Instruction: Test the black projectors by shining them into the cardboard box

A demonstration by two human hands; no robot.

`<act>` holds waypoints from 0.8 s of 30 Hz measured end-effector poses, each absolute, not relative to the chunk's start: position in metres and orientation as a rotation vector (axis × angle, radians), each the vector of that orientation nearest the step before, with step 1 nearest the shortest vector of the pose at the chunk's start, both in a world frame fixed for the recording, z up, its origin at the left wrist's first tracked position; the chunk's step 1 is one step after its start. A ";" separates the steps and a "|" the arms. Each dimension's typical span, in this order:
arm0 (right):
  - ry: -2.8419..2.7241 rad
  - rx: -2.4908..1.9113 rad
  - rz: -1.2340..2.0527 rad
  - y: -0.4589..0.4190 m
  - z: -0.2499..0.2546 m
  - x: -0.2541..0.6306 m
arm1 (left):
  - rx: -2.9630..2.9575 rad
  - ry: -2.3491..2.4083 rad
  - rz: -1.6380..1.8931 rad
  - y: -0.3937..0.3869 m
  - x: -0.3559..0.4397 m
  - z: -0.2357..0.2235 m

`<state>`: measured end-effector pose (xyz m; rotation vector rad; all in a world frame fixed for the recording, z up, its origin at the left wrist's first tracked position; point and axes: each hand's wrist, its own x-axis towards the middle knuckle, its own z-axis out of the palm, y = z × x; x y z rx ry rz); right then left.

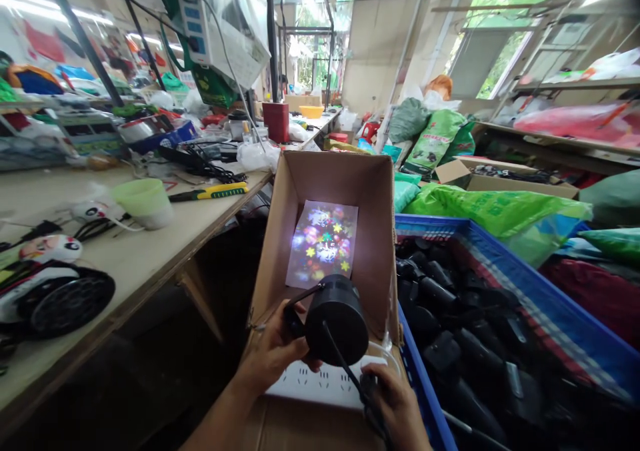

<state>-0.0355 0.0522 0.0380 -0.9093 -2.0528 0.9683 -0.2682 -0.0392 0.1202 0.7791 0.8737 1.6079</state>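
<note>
A black cylindrical projector lamp [336,321] is held above the near end of an open cardboard box [330,178]. Its long axis runs forward along the box, with the hidden front end aimed at a sheet of white paper [323,244] lying inside. Coloured stars and patches of light are cast on the paper. The lamp is gripped from its left side by the left hand [270,351], whose fingers are closed around the body. The right hand [393,404] is kept lower and just to the right of the lamp, curled around a black cord [350,378] that is led down from the lamp's rear face. A white power strip [320,384] is laid across the near end of the box, beneath the lamp and between the hands.

Beyond the box's right wall, a blue plastic crate [440,228] is packed with black cylindrical lamps [450,331]. Along the left is a wooden workbench [125,264], near whose edge a yellow-handled tool [210,192] and a pale green cup [145,201] are placed.
</note>
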 end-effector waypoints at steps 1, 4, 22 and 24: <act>-2.053 -0.911 0.958 0.052 0.038 -0.036 | 0.776 0.873 1.602 -0.040 -0.268 0.120; -2.049 -0.921 0.940 0.052 0.038 -0.037 | 0.763 0.890 1.614 -0.042 -0.267 0.120; -2.081 -0.953 0.897 0.053 0.030 -0.035 | 0.844 0.823 1.644 -0.047 -0.267 0.124; -2.079 -0.949 0.867 0.053 0.028 -0.035 | 0.826 0.821 1.638 -0.047 -0.266 0.127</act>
